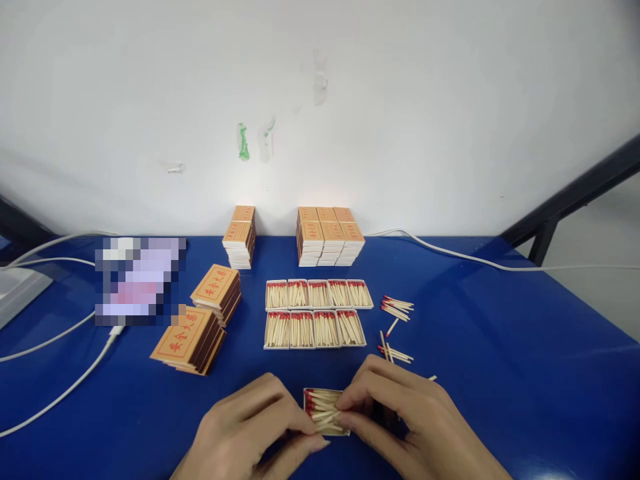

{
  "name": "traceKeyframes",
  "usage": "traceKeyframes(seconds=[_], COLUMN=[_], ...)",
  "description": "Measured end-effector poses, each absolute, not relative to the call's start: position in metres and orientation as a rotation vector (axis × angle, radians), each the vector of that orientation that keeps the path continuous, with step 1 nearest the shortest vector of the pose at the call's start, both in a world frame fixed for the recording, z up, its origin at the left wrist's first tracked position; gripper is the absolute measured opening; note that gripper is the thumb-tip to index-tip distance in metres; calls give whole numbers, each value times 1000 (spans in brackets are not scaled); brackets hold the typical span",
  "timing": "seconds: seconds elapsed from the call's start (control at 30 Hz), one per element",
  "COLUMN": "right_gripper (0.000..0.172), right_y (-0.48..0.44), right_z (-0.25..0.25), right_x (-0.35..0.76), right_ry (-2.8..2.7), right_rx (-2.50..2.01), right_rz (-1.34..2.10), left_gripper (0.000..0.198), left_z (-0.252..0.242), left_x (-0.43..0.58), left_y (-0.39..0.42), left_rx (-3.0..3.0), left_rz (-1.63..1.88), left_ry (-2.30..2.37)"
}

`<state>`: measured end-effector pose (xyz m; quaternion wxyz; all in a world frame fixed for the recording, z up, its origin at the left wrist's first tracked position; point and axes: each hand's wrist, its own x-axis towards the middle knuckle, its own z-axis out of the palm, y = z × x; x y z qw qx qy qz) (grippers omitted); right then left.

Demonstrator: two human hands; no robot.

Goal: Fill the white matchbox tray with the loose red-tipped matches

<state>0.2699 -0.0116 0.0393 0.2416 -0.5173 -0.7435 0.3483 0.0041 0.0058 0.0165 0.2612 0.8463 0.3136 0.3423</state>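
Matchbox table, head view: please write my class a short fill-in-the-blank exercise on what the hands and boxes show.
1. Both hands, left and right, hold one open tray of matches over the ____ tablecloth.
2. The filled trays lie in ____ rows.
3. The match heads are ____.
4. Loose matches lie to the ____ of the filled trays.

Missing words: blue; two; red; right

Both bare hands are low at the table's near edge, palms down, knuckles up, fingertips turned toward each other. The left hand [250, 423] has its fingers curled and thumb extended inward, pinching. The right hand [405, 413] is likewise curled, its fingertips [350, 403] bunched and pressed down just beside the left thumb.
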Motion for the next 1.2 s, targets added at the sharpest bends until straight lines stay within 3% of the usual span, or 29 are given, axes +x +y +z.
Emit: traceKeyframes(seconds=[0.4,0.57,0.8,1.2], right_gripper=[18,19,18,17], right_y=[-14,-13,-17,-16], right_z=[43,43,35,43], right_x=[277,275,268,271], right_ry=[-2102,-2113,-2191,-2165], right_rx=[-1384,-1402,-1348,-1330], right_rz=[845,718,734,888], left_gripper=[3,24,13,20], left_z=[11,14,9,-2], left_x=[10,7,8,11], left_y=[13,12,9,11], left_rx=[2349,2391,2307,2030], left_rz=[1035,955,939,927], left_ry=[809,886,843,925])
